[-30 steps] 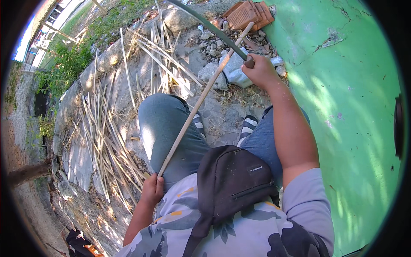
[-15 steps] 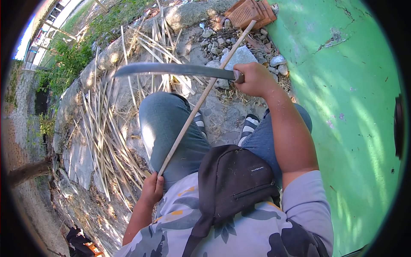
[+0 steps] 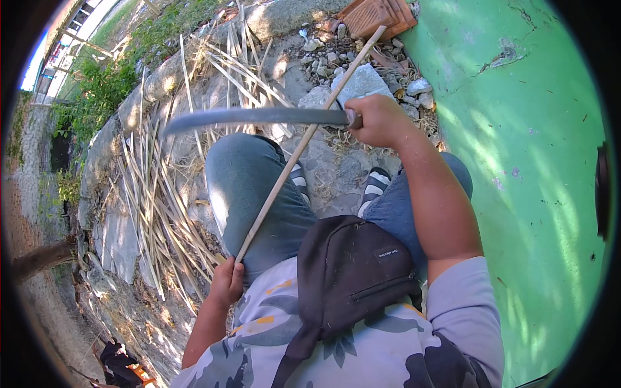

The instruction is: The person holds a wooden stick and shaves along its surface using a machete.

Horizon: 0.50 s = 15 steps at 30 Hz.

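Since the frame 0.5 s ago, the machete (image 3: 255,116) and the right hand (image 3: 377,121) have shifted slightly nearer and to the left, while the wooden strip (image 3: 278,194) keeps almost the same slant.

At left, a loose heap of pale strips (image 3: 152,213) lies on the rough ground; the machete's tip hangs above its far part in this view. Just right of the heap, the left hand is closed around the strip's near end, with the thumb along it. A slack pinch there could let the strip roll or twist under pressure from the blade.

The strip runs from that hand across the left jeans leg (image 3: 242,187) toward the far right, its far end in line with the roof tiles (image 3: 375,16). The blade crosses it close to the handle; whether the 2 touch I cannot tell. If the edge bit too deep, the strip could snap; if it skidded along toward the near end, the left thumb and thigh would lie in its path.

At right, the right hand is wrapped around the machete's handle. A loose or sweaty hold could turn the edge, swinging the long blade toward the left knee.
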{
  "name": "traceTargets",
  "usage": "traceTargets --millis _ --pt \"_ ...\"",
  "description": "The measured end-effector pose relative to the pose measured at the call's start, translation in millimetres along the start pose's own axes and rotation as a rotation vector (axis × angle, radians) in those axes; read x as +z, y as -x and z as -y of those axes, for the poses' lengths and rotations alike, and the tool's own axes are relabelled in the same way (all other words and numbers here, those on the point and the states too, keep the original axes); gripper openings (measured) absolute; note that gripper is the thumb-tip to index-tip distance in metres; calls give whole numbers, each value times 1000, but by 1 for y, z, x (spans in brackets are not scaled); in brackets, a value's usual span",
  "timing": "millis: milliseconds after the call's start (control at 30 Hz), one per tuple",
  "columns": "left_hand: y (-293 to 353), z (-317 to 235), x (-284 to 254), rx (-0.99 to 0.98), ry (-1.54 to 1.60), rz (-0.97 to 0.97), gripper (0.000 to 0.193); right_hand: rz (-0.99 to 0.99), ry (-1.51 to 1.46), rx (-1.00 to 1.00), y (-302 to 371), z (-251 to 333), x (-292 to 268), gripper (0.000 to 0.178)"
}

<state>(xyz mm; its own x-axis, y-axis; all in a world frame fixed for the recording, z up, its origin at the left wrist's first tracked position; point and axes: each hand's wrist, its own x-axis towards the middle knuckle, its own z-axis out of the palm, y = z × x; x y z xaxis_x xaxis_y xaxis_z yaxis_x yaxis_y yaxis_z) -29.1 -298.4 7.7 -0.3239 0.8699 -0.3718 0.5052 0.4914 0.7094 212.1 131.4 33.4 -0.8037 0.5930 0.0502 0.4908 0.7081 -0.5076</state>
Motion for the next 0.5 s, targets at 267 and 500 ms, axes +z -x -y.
traceTargets --millis 267,500 --pt "3 2 -1 -5 -54 -6 41 -27 -71 59 3 11 8 16" --pt "3 -6 -2 -7 1 15 40 -52 -34 67 2 -4 7 19"
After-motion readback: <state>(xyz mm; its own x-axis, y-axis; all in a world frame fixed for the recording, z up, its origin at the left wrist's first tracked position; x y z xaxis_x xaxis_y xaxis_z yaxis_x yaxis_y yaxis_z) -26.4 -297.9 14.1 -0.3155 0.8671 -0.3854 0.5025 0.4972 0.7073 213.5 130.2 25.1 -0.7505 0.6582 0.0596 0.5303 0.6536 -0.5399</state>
